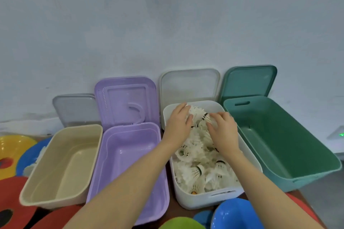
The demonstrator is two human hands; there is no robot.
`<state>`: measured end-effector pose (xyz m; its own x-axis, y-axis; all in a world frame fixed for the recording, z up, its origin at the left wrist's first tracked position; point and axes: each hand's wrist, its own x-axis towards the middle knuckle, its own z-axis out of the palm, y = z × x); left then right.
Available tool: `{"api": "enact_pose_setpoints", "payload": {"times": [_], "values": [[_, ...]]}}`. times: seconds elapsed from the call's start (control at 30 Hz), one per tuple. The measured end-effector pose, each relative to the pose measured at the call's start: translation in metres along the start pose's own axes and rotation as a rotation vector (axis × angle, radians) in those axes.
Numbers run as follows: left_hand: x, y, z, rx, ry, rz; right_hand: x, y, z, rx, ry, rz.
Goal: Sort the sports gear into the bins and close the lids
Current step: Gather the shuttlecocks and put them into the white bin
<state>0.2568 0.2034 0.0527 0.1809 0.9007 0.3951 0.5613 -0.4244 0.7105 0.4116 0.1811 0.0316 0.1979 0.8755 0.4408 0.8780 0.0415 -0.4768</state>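
Head view: my left hand [178, 119] and right hand [222, 128] each grasp shuttlecocks [197, 156], pressing them down into the white bin [214, 196] so its lid [189, 85] can close.

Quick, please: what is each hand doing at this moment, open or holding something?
Left hand: grips shuttlecocks at the far end of the white bin.
Right hand: fingers curled on the same shuttlecock pile.
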Motion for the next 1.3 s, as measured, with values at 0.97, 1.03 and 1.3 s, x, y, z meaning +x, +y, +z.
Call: {"api": "enact_pose_setpoints", "payload": {"times": [0.97, 1.03, 1.3], "values": [[-0.028, -0.037, -0.084, 0.631, -0.084, 0.060, -0.019, -0.064, 0.011, -0.083, -0.226, -0.135], [-0.040, -0.045, -0.114, 0.643, -0.103, 0.021, -0.026, -0.091, 0.018, -0.032, -0.222, -0.169], [-0.107, -0.104, -0.236, 0.695, -0.070, -0.089, -0.066, -0.214, 0.057, 0.134, -0.290, -0.335]]}}
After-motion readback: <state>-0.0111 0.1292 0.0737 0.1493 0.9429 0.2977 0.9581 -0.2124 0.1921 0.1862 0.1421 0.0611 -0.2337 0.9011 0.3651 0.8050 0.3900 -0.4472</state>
